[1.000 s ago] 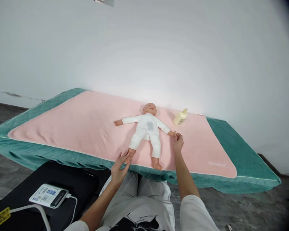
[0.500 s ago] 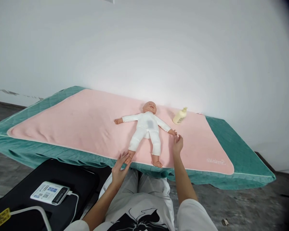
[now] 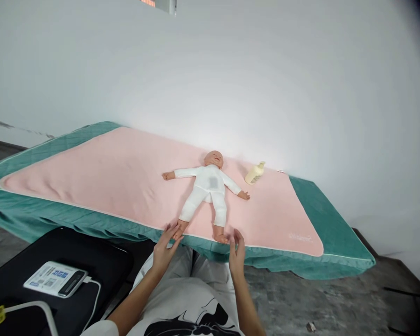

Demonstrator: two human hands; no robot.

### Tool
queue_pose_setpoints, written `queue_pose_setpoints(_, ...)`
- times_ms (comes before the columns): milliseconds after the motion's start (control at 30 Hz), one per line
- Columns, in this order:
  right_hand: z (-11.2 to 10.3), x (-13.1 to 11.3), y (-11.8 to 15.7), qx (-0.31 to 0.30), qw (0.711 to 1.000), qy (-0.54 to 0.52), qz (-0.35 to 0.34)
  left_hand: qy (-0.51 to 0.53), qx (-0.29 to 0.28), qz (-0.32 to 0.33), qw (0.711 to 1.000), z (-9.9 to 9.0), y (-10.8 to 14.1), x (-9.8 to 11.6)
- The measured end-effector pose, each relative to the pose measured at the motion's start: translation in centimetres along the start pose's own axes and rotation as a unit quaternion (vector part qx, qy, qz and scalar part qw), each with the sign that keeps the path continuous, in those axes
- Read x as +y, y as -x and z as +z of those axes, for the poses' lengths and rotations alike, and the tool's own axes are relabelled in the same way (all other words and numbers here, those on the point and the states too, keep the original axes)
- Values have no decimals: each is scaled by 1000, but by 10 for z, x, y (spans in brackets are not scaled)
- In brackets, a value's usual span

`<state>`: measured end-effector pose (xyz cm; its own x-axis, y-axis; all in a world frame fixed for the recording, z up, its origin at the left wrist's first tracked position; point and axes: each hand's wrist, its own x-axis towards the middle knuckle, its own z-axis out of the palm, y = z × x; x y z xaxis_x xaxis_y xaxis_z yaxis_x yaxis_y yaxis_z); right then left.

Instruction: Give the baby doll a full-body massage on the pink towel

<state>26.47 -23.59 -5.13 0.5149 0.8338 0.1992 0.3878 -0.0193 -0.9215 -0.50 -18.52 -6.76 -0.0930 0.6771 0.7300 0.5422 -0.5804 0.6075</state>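
A baby doll (image 3: 212, 179) in a white suit lies on its back on a pink mat (image 3: 136, 163), arms and legs spread. My left hand (image 3: 166, 246) is at the doll's foot on the left, its fingers apart and touching that foot. Beside the other foot, just to its right, is my right hand (image 3: 237, 249), fingers apart with nothing in them. Near the mat's back edge, right of the doll, stands a pale yellow pump bottle (image 3: 255, 173).
Under the mat is a green quilted cover (image 3: 331, 219), its far edge against a white wall (image 3: 231, 70). A black chair (image 3: 101, 261) at the lower left carries a white device (image 3: 55, 279) with a cable.
My right hand has moved from the doll's hand down towards me, to beside its foot. My left hand stays at the other foot. The whole view has shifted slightly.
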Motion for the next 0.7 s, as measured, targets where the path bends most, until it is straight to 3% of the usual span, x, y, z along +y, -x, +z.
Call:
queue_pose_setpoints(167,10,-7,12,-49,998,36,-28,-19,-21,57,998,-14,-2,6)
queue_pose_setpoints(300,19,-3,13,-89,992,70,-51,5,-29,57,998,-28,-13,15)
queue_pose_setpoints(433,23,5,14,-91,992,73,-53,47,27,-6,998,-32,-52,22)
queue_pose_setpoints(533,25,10,14,-79,994,61,-49,112,54,-131,984,-22,-96,13)
queue_pose_setpoints(600,24,12,13,-77,994,58,-50,222,72,-255,938,-9,-124,-2)
queue_pose_setpoints(633,24,13,13,-79,994,59,-51,313,89,-338,883,-1,-136,-11)
queue_pose_setpoints(667,23,13,13,-81,993,61,-53,415,102,-420,801,7,-147,-20)
queue_pose_setpoints(700,23,12,13,-84,993,64,-55,446,96,-451,767,16,-156,-29)
